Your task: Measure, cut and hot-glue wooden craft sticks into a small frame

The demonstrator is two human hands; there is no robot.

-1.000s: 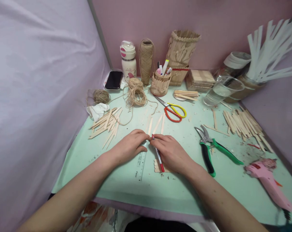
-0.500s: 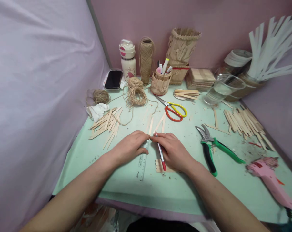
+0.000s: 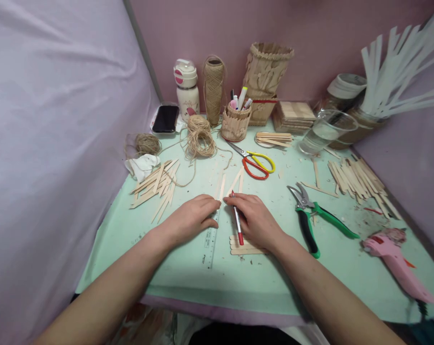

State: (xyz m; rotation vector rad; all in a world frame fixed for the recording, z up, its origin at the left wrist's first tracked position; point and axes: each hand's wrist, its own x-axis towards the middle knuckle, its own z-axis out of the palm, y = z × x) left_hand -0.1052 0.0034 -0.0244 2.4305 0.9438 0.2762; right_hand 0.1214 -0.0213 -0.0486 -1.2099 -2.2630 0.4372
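My left hand (image 3: 195, 216) lies over a clear plastic ruler (image 3: 209, 249), fingertips pressing it to the table with the thumb along its edge. A narrow wooden stick (image 3: 222, 186) reaches out beyond those fingertips, along the ruler's line; its near end is hidden. In my right hand (image 3: 254, 215) is a red-and-white pen (image 3: 237, 221), slanted, its red cap-like end toward me. The right fingertips are just right of the left ones, with a small gap. Beneath the right hand, a row of round-ended craft sticks (image 3: 243, 250) is partly covered. Two thin sticks (image 3: 241, 178) lie just beyond it.
Scissors (image 3: 256, 165) lie beyond my hands; green-handled pruning shears (image 3: 308, 211) and a pink glue gun (image 3: 396, 261) are at right. Loose sticks (image 3: 159, 184) and twine (image 3: 200, 139) are at left. A plastic cup of water (image 3: 322, 134) stands back right.
My right fingertips have drawn slightly away from the left ones, and the pen has shifted a little with them. My left hand stays on the ruler. The view has turned slightly.
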